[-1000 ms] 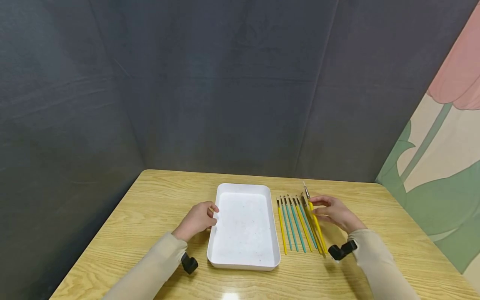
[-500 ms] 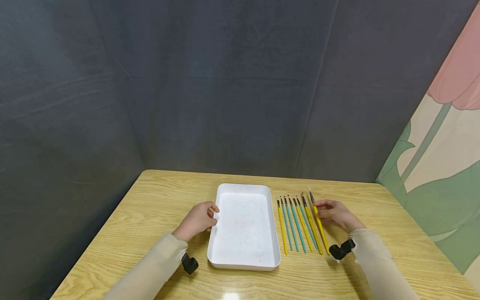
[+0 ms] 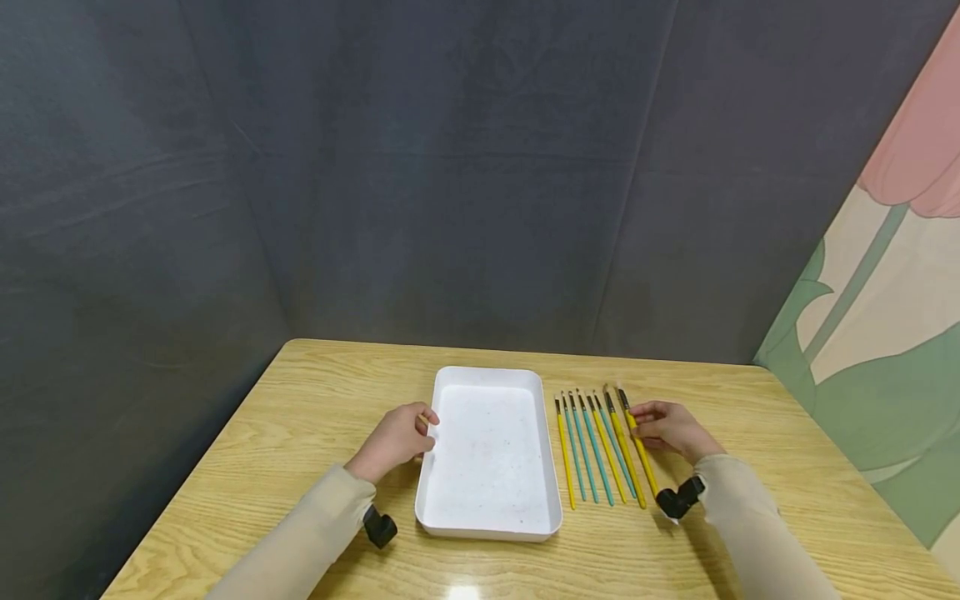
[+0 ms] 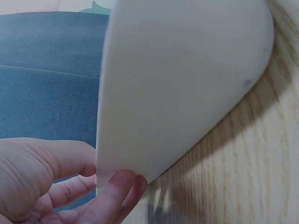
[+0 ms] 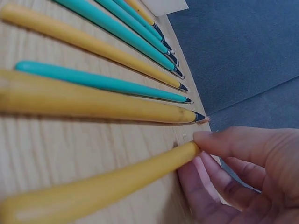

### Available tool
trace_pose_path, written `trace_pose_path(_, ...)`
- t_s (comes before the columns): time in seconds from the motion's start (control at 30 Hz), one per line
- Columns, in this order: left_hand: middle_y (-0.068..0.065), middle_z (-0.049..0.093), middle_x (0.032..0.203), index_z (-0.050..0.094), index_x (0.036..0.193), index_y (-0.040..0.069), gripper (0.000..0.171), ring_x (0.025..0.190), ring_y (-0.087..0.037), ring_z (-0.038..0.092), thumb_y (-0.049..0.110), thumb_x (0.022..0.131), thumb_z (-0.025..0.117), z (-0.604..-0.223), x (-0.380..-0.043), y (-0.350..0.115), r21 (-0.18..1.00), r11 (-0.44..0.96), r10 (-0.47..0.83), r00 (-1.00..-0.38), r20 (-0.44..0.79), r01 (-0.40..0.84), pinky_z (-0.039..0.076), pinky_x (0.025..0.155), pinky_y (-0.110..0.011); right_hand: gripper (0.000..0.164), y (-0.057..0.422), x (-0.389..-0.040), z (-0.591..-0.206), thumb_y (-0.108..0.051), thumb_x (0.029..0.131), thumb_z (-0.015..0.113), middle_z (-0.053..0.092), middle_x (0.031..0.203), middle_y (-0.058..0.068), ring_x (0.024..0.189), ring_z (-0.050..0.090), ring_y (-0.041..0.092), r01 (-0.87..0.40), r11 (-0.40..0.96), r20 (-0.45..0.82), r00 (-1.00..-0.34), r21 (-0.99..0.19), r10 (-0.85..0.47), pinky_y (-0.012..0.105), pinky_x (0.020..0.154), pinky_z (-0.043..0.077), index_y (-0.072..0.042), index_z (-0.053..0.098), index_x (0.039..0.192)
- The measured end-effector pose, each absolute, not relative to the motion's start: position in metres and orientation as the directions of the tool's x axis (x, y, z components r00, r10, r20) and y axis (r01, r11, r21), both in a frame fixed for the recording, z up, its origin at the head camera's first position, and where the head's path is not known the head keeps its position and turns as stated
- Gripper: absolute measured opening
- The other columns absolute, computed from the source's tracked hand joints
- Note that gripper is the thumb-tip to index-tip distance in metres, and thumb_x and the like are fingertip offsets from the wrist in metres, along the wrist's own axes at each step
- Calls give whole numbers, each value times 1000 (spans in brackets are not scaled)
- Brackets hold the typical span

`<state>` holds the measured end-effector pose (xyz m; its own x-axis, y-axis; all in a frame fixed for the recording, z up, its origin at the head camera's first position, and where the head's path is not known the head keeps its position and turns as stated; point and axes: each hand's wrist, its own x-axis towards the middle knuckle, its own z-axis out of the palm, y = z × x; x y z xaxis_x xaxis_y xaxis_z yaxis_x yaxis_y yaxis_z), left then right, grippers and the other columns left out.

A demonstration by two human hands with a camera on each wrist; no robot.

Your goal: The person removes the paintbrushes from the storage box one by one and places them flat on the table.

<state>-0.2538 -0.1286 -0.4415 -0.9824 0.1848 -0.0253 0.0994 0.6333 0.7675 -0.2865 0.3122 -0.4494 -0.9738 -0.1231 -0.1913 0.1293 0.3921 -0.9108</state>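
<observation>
A shallow white tray (image 3: 487,450) lies on the table; my left hand (image 3: 396,437) pinches its left rim. In the left wrist view, the thumb and fingers (image 4: 117,189) meet at the edge of the tray wall (image 4: 187,84). Right of the tray, several yellow and teal paintbrushes (image 3: 600,450) lie side by side, bristles toward the far edge. At the right end of that row, my right hand (image 3: 670,429) pinches a yellow paintbrush (image 3: 640,450) near its ferrule. In the right wrist view, thumb and fingers hide that brush's (image 5: 103,184) bristle end.
The wooden table (image 3: 352,375) carries the tray and brushes. A dark curtain (image 3: 450,183) hangs along its far and left sides. To the right stands a wall with a painted flower (image 3: 900,333).
My right hand has shifted slightly right with the yellow paintbrush, which has come down from over its neighbour to lie beside it, apart. The left hand and tray have stayed put.
</observation>
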Motion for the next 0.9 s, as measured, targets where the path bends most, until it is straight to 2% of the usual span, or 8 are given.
trace_pose_path(0.47,-9,55,82,63,106,1,28,60,-17,55,-4,78,64,-442,-252,-129,779,618,183,-983,-11,106,47,54,-26,43,305,-286,-448,5,87,64,59,98,13,77,66,10,113,445,-183,-976,-889,-119,26,68,56,17,46,124)
trace_pose_path(0.9,-9,55,82,63,106,1,28,59,-16,54,-3,79,65,-441,-253,-128,773,625,186,-982,-16,106,47,53,-26,41,304,-287,-447,4,86,65,58,98,13,76,64,10,113,461,-191,-974,-880,-125,26,66,55,15,47,122)
